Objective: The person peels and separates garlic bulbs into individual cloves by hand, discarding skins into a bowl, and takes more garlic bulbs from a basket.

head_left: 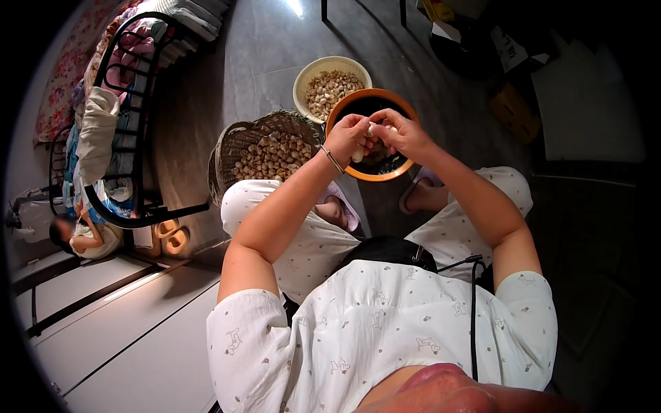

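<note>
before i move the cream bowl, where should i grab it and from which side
Probably by the rim of the cream bowl, at its far-left stretch, coming from the left. That part of the round rim is exposed, while the orange-rimmed bowl crowds its near right and the wicker basket its near left.

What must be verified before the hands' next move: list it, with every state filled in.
1. Left hand above the orange-rimmed tub: ok.
2. Right hand above the same tub: ok.
3. Pale garlic piece held between the hands: ok.
4. That piece fully peeled: cannot tell, the hands partly cover it.
5. Cream bowl close beside the tub: ok.
6. Wicker basket stocked with brownish garlic: ok.
</note>
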`<state>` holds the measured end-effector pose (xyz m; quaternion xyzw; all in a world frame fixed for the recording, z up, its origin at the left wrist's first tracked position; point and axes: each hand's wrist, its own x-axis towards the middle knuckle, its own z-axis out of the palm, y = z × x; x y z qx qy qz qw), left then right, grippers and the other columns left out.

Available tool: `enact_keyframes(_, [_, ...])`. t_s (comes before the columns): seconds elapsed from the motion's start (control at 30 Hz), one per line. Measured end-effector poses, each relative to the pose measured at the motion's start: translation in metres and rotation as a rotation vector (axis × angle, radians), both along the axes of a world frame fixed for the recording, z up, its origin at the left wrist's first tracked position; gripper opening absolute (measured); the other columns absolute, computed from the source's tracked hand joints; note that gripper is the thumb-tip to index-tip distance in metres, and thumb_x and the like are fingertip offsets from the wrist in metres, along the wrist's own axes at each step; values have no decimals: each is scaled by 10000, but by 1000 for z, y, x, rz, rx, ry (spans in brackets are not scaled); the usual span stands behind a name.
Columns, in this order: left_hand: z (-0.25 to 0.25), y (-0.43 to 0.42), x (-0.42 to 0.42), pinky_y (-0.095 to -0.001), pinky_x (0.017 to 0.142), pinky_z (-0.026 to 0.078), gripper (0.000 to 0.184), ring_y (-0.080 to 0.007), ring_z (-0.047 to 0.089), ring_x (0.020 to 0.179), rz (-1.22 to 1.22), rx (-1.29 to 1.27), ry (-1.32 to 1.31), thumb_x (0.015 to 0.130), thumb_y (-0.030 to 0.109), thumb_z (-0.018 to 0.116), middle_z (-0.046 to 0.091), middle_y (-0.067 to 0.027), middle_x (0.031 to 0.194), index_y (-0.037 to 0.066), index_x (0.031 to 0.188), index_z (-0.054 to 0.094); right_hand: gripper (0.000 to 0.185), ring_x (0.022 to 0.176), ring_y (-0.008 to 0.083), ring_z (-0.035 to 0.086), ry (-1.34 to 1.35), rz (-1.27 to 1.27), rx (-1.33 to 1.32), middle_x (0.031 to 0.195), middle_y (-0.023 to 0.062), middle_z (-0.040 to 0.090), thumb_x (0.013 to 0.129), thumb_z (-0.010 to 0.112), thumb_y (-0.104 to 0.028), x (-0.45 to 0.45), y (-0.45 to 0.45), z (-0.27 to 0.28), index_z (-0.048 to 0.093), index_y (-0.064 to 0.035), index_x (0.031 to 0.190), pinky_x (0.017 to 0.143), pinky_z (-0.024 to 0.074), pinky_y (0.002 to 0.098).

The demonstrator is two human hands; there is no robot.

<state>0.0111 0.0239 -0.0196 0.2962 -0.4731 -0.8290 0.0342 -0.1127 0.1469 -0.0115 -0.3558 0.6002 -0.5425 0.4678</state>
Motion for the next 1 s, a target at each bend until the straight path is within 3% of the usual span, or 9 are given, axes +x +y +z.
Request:
enact_keyframes(0.17, [-3, -1, 0, -251, 503, 460, 233, -124, 546, 582, 6, -15, 23, 929, 288, 527, 575, -35, 757, 57, 958, 534, 200, 638, 81, 533, 274, 66, -7, 763, 34, 597, 911, 565, -217, 6, 2, 9, 509, -35, 971, 573, 434, 231])
enact_keyframes(0.3, [3, -3, 2, -241, 496, 449, 286, -121, 544, 575, 9, 40, 10, 936, 349, 497, 576, -33, 747, 67, 931, 546, 183, 675, 107, 568, 269, 17, -42, 749, 52, 604, 908, 566, -193, 5, 2, 4, 498, -28, 946, 613, 455, 254])
enact_keyframes(0.37, [2, -9, 5, -231, 487, 431, 338, -118, 540, 574, -214, 191, 69, 943, 404, 453, 571, -33, 734, 88, 892, 561, 148, 696, 116, 583, 175, -3, -139, 749, 60, 610, 906, 563, -161, 4, 3, -1, 496, -29, 905, 637, 460, 263])
enact_keyframes(0.53, [14, -2, 5, -227, 487, 405, 317, -107, 505, 590, -274, 136, 17, 952, 391, 435, 533, -20, 715, 115, 837, 542, 133, 675, 119, 574, 362, 6, -203, 725, 47, 588, 915, 548, -151, 0, 3, 2, 505, -36, 864, 638, 462, 264])
enact_keyframes(0.6, [14, -4, 6, -224, 493, 388, 291, -101, 477, 613, -305, 270, 92, 953, 359, 442, 495, -9, 714, 106, 831, 519, 142, 667, 119, 569, 439, 5, -257, 711, 40, 577, 919, 544, -157, 2, 2, 6, 507, -37, 854, 637, 463, 265])
enact_keyframes(0.7, [15, 1, 7, -221, 498, 376, 274, -98, 459, 631, -297, 318, 165, 950, 337, 449, 466, -3, 712, 97, 833, 507, 180, 617, 99, 535, 286, -39, -271, 702, 20, 555, 939, 517, -202, 1, 1, 3, 513, -45, 853, 594, 449, 244])
enact_keyframes(0.77, [16, 1, 6, -222, 498, 378, 262, -100, 462, 623, -302, 312, 171, 947, 322, 453, 475, -9, 716, 91, 836, 508, 234, 585, 58, 502, -68, -26, -189, 720, 5, 554, 964, 463, -259, -4, -1, -2, 528, -63, 854, 522, 417, 207])
enact_keyframes(0.83, [20, 0, 6, -222, 497, 379, 251, -101, 465, 615, -304, 306, 178, 944, 308, 458, 485, -14, 720, 86, 839, 510, 246, 579, 40, 491, -202, -38, -95, 726, -3, 551, 970, 444, -268, -8, 0, -1, 534, -71, 853, 490, 393, 185])
enact_keyframes(1.0, [24, -1, 4, -219, 503, 418, 219, -107, 524, 611, -264, -2, 175, 926, 249, 471, 550, -45, 772, 48, 956, 551, 234, 563, 18, 485, -501, -103, 43, 715, -14, 533, 974, 424, -250, -10, 3, -7, 543, -85, 860, 434, 346, 142])
